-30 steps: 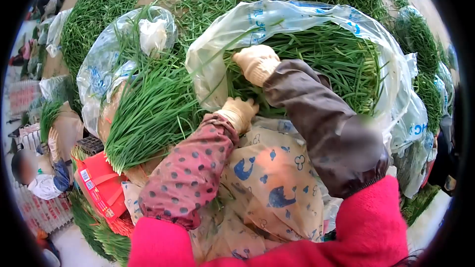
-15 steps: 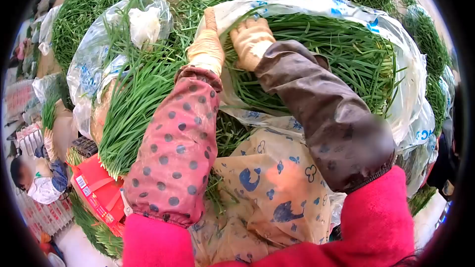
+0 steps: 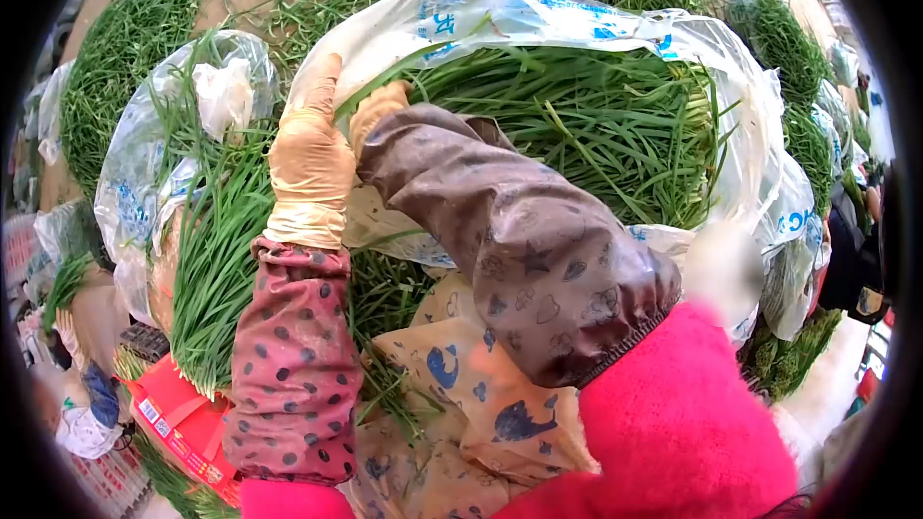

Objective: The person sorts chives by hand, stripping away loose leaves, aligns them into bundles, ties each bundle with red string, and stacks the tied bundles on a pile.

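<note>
My left hand [image 3: 310,168], in a tan glove, is at the left rim of a large clear plastic bag [image 3: 399,34]. One finger points up along the film, and the others are folded against the rim. My right hand [image 3: 380,113], gloved too, is just inside that rim, beside the long green leaves [image 3: 596,125] that fill the bag. Its fingers are mostly hidden by the leaves and the brown sleeve. The pale stem ends of the leaves face the bag's right side.
Left of my left arm lies a loose green bunch [image 3: 216,279], with a second plastic bag [image 3: 135,173] behind it. A red package [image 3: 183,423] is at the lower left. Another person [image 3: 87,413] is at the far left. More greens [image 3: 135,67] are piled behind.
Both hands have moved left in view. My left hand first rose from the bag's near edge to its left rim. My right hand has turned, with its fingers now more hidden.
</note>
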Available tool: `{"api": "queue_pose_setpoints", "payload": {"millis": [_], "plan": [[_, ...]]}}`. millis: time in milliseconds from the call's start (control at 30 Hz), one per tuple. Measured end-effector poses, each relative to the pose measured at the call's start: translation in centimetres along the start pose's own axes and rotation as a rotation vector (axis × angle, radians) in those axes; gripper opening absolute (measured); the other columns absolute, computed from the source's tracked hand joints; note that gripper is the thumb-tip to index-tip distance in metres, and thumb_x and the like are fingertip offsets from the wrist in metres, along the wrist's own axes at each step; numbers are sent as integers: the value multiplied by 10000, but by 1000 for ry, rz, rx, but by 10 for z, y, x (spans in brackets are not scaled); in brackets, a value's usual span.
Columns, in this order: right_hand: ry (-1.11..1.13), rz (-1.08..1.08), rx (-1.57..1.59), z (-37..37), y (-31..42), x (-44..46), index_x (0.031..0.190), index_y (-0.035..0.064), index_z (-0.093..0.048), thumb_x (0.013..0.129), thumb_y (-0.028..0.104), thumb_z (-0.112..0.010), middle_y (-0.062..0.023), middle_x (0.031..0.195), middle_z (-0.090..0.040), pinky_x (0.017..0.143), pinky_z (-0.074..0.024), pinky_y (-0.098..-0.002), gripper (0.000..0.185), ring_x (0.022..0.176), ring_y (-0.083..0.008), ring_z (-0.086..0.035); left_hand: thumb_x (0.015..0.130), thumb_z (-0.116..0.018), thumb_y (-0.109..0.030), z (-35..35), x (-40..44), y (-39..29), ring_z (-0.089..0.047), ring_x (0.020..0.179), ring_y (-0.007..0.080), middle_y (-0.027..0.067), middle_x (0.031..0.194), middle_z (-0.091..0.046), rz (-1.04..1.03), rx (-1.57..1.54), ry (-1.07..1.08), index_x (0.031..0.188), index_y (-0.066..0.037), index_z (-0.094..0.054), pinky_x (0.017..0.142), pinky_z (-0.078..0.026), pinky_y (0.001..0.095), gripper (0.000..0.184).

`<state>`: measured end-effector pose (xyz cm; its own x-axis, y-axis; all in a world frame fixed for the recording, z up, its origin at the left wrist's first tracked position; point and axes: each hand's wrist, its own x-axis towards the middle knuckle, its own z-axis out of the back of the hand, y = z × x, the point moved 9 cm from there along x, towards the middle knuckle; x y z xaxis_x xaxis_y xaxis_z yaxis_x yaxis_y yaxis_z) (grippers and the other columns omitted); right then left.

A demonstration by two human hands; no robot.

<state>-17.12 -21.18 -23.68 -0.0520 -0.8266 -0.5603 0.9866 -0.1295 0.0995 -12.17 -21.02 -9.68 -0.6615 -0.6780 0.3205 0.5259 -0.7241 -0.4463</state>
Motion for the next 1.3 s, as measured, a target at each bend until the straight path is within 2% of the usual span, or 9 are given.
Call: {"api": "queue_pose_setpoints", "payload": {"millis": [100, 200, 400, 600, 733, 833, 967, 1067, 1300], "plan": [[-380, -118, -415, 14, 7, -28, 687, 45, -611, 816, 55, -476, -144, 660, -547, 549, -431, -416, 186, 623, -270, -546, 739, -496, 128, -3, 0, -2, -619, 1033, 352, 199, 1158, -619, -8, -3, 54, 1330, -142, -543, 871, -505, 379, 651], [-148, 1, -195, -70, 7, 55, 741, -44, -610, 791, 27, -545, -113, 604, -495, 481, -394, -452, 109, 531, -287, -518, 742, -495, 120, -7, 0, 9, -619, 1033, 348, 196, 1161, -619, 34, 11, 91, 1311, -133, -556, 873, -501, 378, 626], [-281, 254, 444, 79, -38, -112, 1108, 123, -643, 690, 269, -805, -102, 985, -654, 825, -520, -324, 472, 909, -245, -633, 759, -541, 66, -10, -7, 60, -597, 1070, 345, 183, 1183, -619, 290, -101, 134, 1276, -135, -574, 931, -476, 385, 555], [-385, 349, 1594, 82, -116, -142, 1093, 11, -601, 712, -83, -758, -32, 1081, -621, 829, -562, -283, 424, 969, -138, -603, 789, -726, -26, 38, -22, 20, -587, 1096, 203, 105, 1204, -616, 245, -259, -63, 1337, -74, -512, 966, -456, 334, 589], [-395, 350, 1472, 84, -114, -143, 1092, 11, -599, 722, -50, -765, -31, 1079, -623, 753, -563, -265, 410, 912, -118, -610, 735, -765, -28, 4, -42, -26, -509, 1215, 257, 121, 1312, -546, 470, -927, -52, 1379, -87, -467, 1036, -383, 382, 712], [-428, 318, 1475, 82, -114, -148, 1078, 16, -605, 702, -8, -794, -14, 1039, -641, 785, -533, -253, 422, 907, -96, -603, 675, -730, -16, 1, -31, -78, -364, 1339, 394, 211, 1385, -442, -52, -190, -41, 1426, -59, -378, 1107, -287, 466, 831], [-539, 246, 1187, 82, -111, -154, 1096, 49, -621, 650, 174, -832, -58, 1010, -674, 833, -516, -286, 509, 915, -150, -635, 755, -600, -38, -58, -33, -74, -250, 1404, 362, 170, 1453, -363, 93, -24, 129, 1476, -59, -272, 1114, -167, 588, 793], [-583, 245, 984, 87, -107, -157, 1213, 104, -581, 616, 298, -819, -118, 1003, -675, 835, -519, -329, 671, 922, -250, -658, 770, -613, -39, -69, -37, -70, -391, 1327, 310, 172, 1401, -424, 122, -84, 177, 1507, -97, -199, 1088, -295, 502, 847], [-160, 273, 401, 86, -50, -163, 1415, 215, -384, 654, 346, -768, -151, 909, -678, 737, -525, -402, 863, 851, -352, -662, 903, -469, -625, -77, -62, -43, -581, 986, 204, 94, 1113, -571, 782, -1889, -223, 1461, -92, -286, 870, -509, 338, 794]]}}
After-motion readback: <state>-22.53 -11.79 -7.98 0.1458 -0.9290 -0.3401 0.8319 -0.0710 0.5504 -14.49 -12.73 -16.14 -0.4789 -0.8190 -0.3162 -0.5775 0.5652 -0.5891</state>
